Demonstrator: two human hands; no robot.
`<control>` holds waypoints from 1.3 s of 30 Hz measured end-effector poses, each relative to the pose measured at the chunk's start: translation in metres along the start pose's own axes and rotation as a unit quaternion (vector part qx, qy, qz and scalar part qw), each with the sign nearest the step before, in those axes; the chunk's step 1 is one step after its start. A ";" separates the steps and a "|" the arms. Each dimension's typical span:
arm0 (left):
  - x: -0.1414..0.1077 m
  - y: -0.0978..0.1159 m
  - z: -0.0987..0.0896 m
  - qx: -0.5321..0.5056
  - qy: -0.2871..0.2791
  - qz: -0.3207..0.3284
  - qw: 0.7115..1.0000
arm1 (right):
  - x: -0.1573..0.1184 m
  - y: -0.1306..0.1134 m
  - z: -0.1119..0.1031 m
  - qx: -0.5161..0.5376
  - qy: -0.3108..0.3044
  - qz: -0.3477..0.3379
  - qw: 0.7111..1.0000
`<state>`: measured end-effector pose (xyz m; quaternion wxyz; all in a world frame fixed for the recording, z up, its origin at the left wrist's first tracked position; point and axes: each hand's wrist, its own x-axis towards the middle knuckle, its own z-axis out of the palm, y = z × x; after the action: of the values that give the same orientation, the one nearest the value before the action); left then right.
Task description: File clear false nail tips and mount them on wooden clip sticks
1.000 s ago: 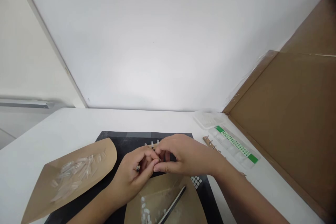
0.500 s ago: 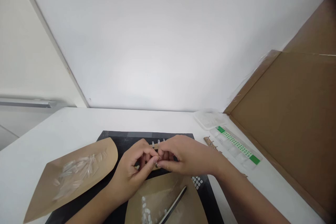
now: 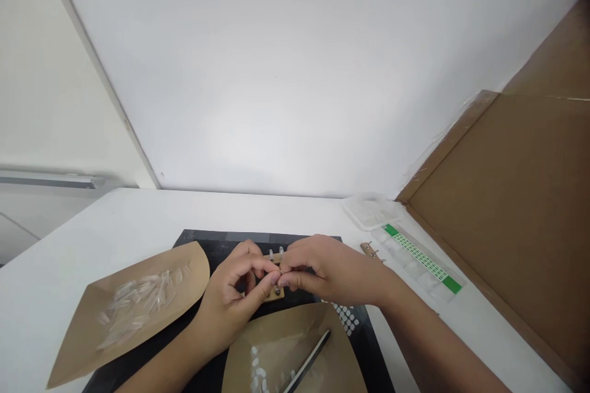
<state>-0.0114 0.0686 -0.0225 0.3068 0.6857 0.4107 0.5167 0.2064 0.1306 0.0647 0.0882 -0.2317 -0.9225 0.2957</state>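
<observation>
My left hand (image 3: 237, 287) and my right hand (image 3: 320, 271) meet over the black mat (image 3: 212, 252). Thumb and forefinger of each are pinched together, fingertips touching or nearly so. Whatever they hold is too small and too covered to make out. Just behind and below the fingertips, parts of a small wooden holder (image 3: 276, 296) show; its middle is hidden by my hands. Two small clear pieces (image 3: 281, 252) stand upright along its far side, and a metal-looking clip or stud (image 3: 277, 290) is on its near part.
Left lies a brown paper sheet (image 3: 78, 344) bearing many clear plastic slivers (image 3: 138, 295). Nearer me, another brown sheet (image 3: 286, 328) carries white ovals (image 3: 255, 363) and a slim dark-and-pale tool (image 3: 308, 357). Right are white dots (image 3: 348, 319), a compartment box (image 3: 419, 261), a clip strip (image 3: 369, 250) and cardboard (image 3: 507, 209).
The view has shifted slightly. My fingertips stay together with my right thumb a little higher, and more of the holder's near part shows beneath them.
</observation>
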 end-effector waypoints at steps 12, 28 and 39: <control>-0.005 0.000 -0.002 0.002 -0.068 -0.043 0.997 | -0.004 0.001 0.000 0.012 0.017 0.034 0.999; -0.023 0.000 0.004 -0.093 0.007 0.048 0.994 | -0.007 0.007 -0.001 0.102 -0.085 0.034 0.990; -0.009 0.000 0.008 -0.015 -0.024 0.111 0.993 | -0.010 0.041 -0.002 -0.071 0.004 0.174 0.982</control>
<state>-0.0045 0.0603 -0.0291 0.2671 0.7349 0.3167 0.5369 0.2311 0.1567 0.0422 0.0221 -0.3954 -0.8864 0.2396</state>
